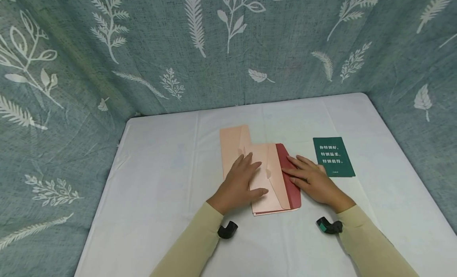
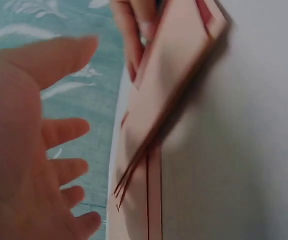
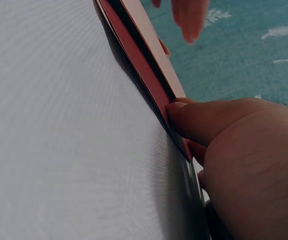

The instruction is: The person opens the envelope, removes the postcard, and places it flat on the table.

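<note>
Left of the green card (image 1: 335, 157), two pink envelopes (image 1: 274, 178) overlap on the table (image 1: 153, 197). The left hand (image 1: 241, 182), fingers spread, hovers over them; the right hand (image 1: 317, 185), beside the card, rests extended fingers on a red flap (image 1: 292, 195).

Envelope stack (image 1: 276, 174): on the table (image 1: 160, 181), partly over the rear envelope (image 1: 232, 146), which lies behind to the left;
Left hand (image 1: 237, 185): over the stack;
Right hand (image 1: 314, 181): at its right flap (image 1: 293, 191);
Card (image 1: 333, 157): right of the stack;
Curtain (image 1: 242, 78): behind the table and at both sides;
</note>
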Demonstrator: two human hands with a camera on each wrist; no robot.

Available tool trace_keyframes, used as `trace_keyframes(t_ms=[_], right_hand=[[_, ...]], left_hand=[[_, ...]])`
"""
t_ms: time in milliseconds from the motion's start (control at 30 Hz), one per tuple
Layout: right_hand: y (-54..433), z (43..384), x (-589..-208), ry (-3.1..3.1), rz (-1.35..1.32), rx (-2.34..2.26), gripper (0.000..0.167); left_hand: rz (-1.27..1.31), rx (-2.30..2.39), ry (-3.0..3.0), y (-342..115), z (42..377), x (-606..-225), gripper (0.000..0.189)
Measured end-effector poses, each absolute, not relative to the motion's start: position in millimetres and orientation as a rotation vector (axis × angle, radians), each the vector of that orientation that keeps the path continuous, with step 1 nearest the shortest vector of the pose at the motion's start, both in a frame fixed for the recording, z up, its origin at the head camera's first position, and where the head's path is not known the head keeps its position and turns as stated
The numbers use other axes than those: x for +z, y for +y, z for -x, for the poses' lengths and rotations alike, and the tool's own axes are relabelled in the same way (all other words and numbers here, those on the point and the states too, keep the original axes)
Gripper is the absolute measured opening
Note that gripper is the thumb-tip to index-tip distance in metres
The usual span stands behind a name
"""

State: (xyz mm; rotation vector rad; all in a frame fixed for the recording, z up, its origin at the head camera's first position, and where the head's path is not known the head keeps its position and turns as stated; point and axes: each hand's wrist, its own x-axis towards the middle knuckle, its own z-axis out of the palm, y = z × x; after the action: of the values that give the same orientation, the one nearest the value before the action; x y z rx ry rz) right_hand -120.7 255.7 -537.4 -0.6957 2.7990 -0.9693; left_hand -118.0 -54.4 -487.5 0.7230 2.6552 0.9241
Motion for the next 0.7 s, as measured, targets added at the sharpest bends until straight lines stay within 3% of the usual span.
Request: trace_keyframes(t_ms=[200, 700], right_hand=[[255.4, 119.7, -535.3, 2.806, 0.702, -0.977, 0.04], [252.2, 117.7, -536.6, 2.793, 0.653, -1.008, 0.042]], left_hand=[[-0.909, 0.591, 2.622, -49.8, 121.9, -498.7, 0.108], [-0.914, 0.479, 2.568, -51.5, 120.1, -514.4, 0.117]])
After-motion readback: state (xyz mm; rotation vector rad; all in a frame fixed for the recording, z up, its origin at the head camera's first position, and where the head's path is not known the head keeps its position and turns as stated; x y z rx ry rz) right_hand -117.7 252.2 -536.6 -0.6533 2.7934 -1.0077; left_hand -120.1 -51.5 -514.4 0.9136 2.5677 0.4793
